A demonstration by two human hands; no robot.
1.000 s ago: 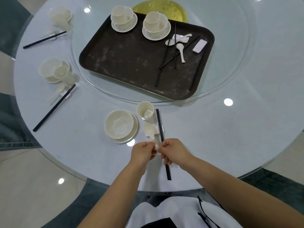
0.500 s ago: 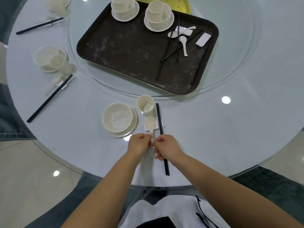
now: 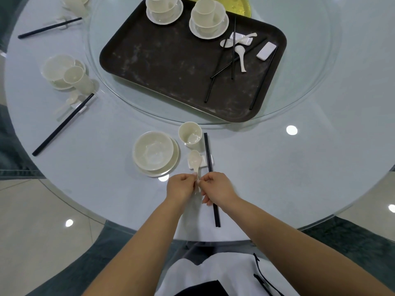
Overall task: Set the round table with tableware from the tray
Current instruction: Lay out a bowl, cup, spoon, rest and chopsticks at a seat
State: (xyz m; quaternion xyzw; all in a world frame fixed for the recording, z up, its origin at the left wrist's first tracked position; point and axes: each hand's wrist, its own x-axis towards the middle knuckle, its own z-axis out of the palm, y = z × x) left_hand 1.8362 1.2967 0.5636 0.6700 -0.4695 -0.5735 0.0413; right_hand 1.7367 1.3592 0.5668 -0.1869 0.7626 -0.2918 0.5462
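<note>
Since a second ago, both hands have slid the spoon (image 3: 194, 162) straighter beside the chopsticks (image 3: 210, 167). Left hand (image 3: 180, 188) and right hand (image 3: 217, 189) pinch its handle, each grip closed on it, just below the cup (image 3: 190, 134).

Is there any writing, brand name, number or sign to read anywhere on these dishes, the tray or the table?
None: no readable text shows in this picture.
The brown tray bears only pale scuffs, not letters.
The bowls, cups, spoons and chopsticks, such as the near bowl and cup, are plain.
The yellow plate behind the tray has a faint pattern, too blurred to read as text.
</note>
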